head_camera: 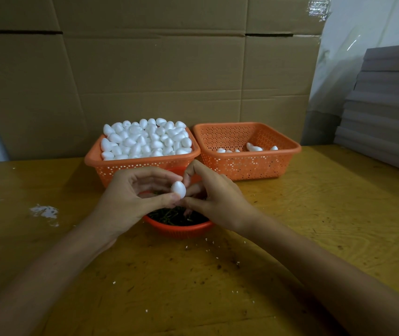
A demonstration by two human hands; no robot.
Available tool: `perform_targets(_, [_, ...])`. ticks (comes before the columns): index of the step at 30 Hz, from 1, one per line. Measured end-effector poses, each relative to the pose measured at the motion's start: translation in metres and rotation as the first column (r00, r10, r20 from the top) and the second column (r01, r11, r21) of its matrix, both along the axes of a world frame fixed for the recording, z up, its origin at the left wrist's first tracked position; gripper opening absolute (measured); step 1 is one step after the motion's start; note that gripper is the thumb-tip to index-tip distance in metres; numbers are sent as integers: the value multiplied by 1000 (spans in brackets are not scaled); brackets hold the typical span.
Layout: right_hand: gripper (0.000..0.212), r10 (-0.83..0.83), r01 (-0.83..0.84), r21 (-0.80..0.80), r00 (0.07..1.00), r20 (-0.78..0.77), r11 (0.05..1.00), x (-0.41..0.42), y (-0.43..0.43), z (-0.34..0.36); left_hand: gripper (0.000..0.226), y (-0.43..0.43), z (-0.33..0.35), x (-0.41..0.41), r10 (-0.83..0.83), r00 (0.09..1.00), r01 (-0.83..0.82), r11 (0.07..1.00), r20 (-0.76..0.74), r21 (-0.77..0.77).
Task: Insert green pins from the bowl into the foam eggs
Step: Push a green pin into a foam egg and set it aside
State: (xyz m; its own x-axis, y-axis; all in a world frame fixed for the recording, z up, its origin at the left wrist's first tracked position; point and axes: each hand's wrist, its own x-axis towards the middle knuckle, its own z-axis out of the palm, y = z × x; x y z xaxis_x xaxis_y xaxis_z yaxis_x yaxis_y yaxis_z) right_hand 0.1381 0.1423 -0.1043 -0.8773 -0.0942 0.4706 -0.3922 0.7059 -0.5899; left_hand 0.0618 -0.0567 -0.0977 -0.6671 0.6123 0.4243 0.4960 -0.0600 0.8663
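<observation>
Egg (pixel 178 189) pinched in left hand (pixel 130 197), right hand (pixel 217 202) alongside, over bowl (pixel 179 231), baskets (pixel 142 163) behind.

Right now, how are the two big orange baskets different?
The left basket is heaped with foam eggs above its rim; the right basket holds only a few on its bottom. The left hand hides part of the left basket's front; the right basket shows nearly whole. Both are orange and perforated, on the table.

Left hand (pixel 130 197), right hand (pixel 215 202): both bare, slim-fingered. Left forearm (pixel 55 263) bare, enters frame from 7 o'clock corner. Right forearm (pixel 314 263) bare, enters from 5 o'clock corner. Both forearms uncovered right to frame edge, lower stretches in shadow.
</observation>
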Motion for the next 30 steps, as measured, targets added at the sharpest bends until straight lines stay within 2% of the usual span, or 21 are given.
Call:
perform_targets(6, [31, 16, -17, -56, 1000, -13, 998, -2, 1, -2, 44, 2, -3, 0, 13, 1000, -12, 998, -6, 69])
perform_targets(10, [28, 14, -20, -238, 1000, -26, 971, -5, 7, 1, 44, 7, -7, 1, 94, 995, -97, 983, 28, 155])
perform_targets(14, [23, -119, 89, -508, 993, -26, 857, -5, 26, 14, 32, 9, -11, 2, 149, 988, -155, 974, 46, 163])
perform_targets(19, [26, -353, 291, -705, 934, 61, 647, -4, 72, 17, 13, 8, -11, 2, 90, 996, -90, 991, 4, 100])
perform_targets(22, [27, -432, 380, -740, 892, 134, 555, -5, 98, 12, 13, 8, -10, 3, 75, 997, -73, 992, -10, 100])
perform_targets(25, [14, -464, 407, -748, 873, 150, 524, -5, 114, 11, 18, 9, -10, 4, 71, 997, -68, 993, -23, 93])
perform_targets(30, [20, -484, 399, -713, 870, 95, 577, -4, 120, 14, 18, 9, -9, 5, 73, 997, -70, 993, -29, 96])
